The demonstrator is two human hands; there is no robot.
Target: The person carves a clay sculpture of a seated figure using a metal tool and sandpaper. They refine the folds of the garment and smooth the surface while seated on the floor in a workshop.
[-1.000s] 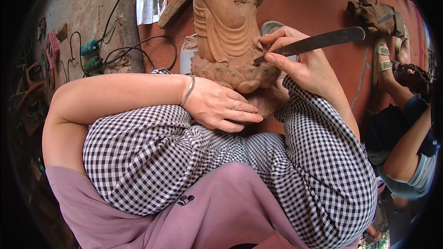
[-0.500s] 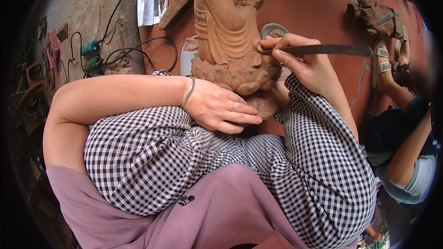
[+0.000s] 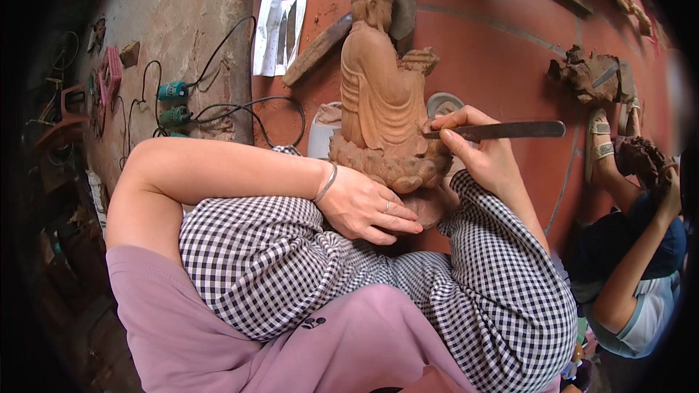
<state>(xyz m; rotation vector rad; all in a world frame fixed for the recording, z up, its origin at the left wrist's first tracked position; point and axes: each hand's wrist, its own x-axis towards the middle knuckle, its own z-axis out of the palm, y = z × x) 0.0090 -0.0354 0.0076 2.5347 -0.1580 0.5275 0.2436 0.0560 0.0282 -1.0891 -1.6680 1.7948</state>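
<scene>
In front of me stands an upright brown clay statue (image 3: 378,98), a robed seated figure with a tall headpiece, on a petalled lotus base (image 3: 382,167). My right hand (image 3: 484,156) pinches a long, flat, dark modelling tool (image 3: 513,130). The tool's working end is at the robe's lower right edge, partly hidden by my fingers. Just below the lotus base, my left hand (image 3: 370,207) lies with fingers stretched out, their tips against a rounded brown lump (image 3: 431,206). I cannot tell whether that lump joins the statue.
A white tub (image 3: 320,138) and a small round bowl (image 3: 443,104) flank the statue. Behind lie a wooden plank (image 3: 314,51) and white paper (image 3: 271,36) with a blade-like piece. Green power tools (image 3: 173,102) trail black cords at left. At right sits another person (image 3: 633,269).
My view has shifted, so the scene sits lower and further right, and the statue's head now shows. My hands keep nearly the same places on the statue, the tool still in my right.
</scene>
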